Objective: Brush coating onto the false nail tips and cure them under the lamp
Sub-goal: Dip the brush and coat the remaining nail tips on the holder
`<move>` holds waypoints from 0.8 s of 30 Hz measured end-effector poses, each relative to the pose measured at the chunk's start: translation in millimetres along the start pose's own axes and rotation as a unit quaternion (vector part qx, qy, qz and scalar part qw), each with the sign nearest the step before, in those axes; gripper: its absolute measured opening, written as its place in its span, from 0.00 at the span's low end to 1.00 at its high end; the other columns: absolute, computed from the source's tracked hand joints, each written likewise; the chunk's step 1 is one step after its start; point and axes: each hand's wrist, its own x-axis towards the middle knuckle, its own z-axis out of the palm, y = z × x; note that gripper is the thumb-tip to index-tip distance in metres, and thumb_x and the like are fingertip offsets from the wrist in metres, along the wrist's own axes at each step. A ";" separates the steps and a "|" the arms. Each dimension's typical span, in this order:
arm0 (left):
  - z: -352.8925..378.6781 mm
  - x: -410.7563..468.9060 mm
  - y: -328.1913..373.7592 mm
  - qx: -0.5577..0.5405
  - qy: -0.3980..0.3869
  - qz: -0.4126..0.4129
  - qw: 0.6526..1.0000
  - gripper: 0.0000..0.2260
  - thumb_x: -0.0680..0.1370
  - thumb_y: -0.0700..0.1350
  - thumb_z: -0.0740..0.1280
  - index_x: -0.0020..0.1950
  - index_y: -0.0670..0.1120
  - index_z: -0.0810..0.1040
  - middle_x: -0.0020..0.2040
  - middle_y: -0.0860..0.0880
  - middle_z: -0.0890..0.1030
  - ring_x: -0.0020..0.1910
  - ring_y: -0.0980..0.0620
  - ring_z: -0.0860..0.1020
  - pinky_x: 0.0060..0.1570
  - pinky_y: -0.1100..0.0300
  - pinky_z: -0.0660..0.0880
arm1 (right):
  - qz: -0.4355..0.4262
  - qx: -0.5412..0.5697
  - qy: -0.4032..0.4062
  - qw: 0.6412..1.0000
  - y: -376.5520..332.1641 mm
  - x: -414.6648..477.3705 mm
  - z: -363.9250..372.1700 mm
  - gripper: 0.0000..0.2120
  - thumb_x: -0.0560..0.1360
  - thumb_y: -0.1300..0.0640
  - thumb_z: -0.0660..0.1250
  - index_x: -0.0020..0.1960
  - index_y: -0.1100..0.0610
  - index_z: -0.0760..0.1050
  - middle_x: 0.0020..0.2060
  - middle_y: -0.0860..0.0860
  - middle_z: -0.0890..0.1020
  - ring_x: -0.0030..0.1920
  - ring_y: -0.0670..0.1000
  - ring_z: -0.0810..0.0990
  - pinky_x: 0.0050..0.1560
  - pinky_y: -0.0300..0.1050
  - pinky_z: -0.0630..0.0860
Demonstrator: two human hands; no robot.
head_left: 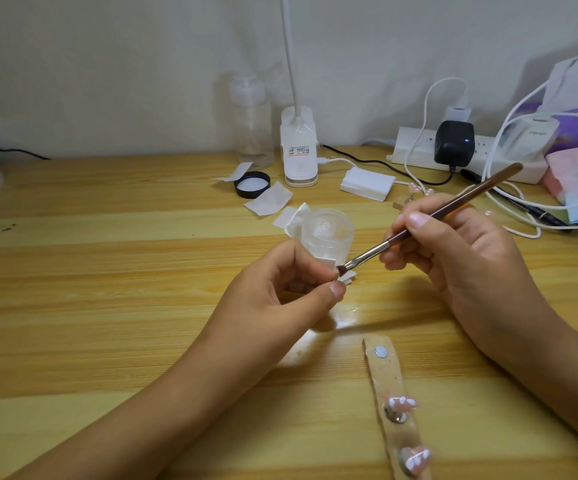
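Nearest: wooden strip flat on table, two pink false nail tips mounted on it, under right forearm. Left hand curled, thumb and fingers pinching small white pad. Right hand grips brush pencil-style, bristles touching pad. Just behind: open clear jar. Further back: black lid, white lamp base
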 end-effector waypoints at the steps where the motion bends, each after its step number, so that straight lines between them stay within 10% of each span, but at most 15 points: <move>1: 0.2 0.1 0.1 0.006 0.001 0.000 1.000 0.05 0.69 0.47 0.72 0.37 0.56 0.78 0.41 0.54 0.84 0.38 0.57 0.79 0.44 0.58 0.79 | -0.001 -0.003 0.008 1.000 0.1 0.0 0.4 0.05 0.76 0.58 0.63 0.46 0.57 0.76 0.35 0.52 0.83 0.38 0.50 0.83 0.42 0.40 0.79; 24: 0.6 -1.9 1.5 0.010 -0.009 0.004 1.000 0.05 0.70 0.47 0.72 0.37 0.57 0.79 0.39 0.54 0.83 0.39 0.58 0.78 0.43 0.56 0.81 | -0.012 0.013 -0.007 1.000 -1.4 0.7 -5.1 0.07 0.70 0.64 0.58 0.42 0.57 0.74 0.38 0.53 0.82 0.43 0.51 0.80 0.48 0.42 0.78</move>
